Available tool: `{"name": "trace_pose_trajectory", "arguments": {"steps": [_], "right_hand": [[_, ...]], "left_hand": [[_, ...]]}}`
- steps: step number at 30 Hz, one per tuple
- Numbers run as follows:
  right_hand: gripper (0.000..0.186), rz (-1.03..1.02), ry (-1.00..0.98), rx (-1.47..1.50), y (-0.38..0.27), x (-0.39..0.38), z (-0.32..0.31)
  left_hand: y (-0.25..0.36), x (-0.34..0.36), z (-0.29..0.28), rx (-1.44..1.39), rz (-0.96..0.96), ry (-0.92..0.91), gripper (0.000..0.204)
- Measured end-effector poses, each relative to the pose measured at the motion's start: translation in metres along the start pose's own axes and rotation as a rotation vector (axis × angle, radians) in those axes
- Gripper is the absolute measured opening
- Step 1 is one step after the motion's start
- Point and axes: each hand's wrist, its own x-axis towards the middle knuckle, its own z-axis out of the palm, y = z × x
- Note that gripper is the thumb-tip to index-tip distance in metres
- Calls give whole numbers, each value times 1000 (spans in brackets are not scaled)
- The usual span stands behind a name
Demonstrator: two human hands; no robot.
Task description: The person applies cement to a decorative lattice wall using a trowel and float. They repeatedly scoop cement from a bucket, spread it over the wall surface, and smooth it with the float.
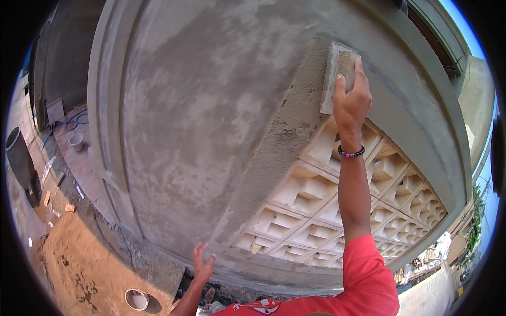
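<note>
My right hand [352, 102] is closed around a rectangular plastering float [332, 73], held against a band of rough wet plaster [282, 142] above the cream openwork blocks [300, 192] in the grey wall. Its palm hides part of the float. Low at the centre, my left hand [203, 263] has its fingers apart and holds nothing; it is at or close to the smoother plastered surface [179, 174], and I cannot tell whether it touches it.
A raised plaster moulding [108, 137] runs up the wall's left side. Beside it are a dark cylinder [21, 158], a small pale bucket [76, 141] and blue hose [71, 124]. A white bucket [137, 299] stands on sandy ground [79, 253], with brick pieces [69, 208] farther back.
</note>
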Motion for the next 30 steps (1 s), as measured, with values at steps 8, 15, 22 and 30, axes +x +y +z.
{"name": "trace_pose_trajectory", "arguments": {"steps": [8,15,22,30], "right_hand": [[55,-320,-230,-63,-24,-19,19],[56,-498,-502,158,-15,-47,-31],[53,-491,-227,-11,43,69,-47],[56,-538,-479,-4,23,2,-27]], "left_hand": [[-7,-6,-6,10,7,19,50],[-3,-3,-10,-4,-13,20,50],[9,-5,-3,58,-22,-29,50],[12,-11,7,16,-30,-36,50]]}}
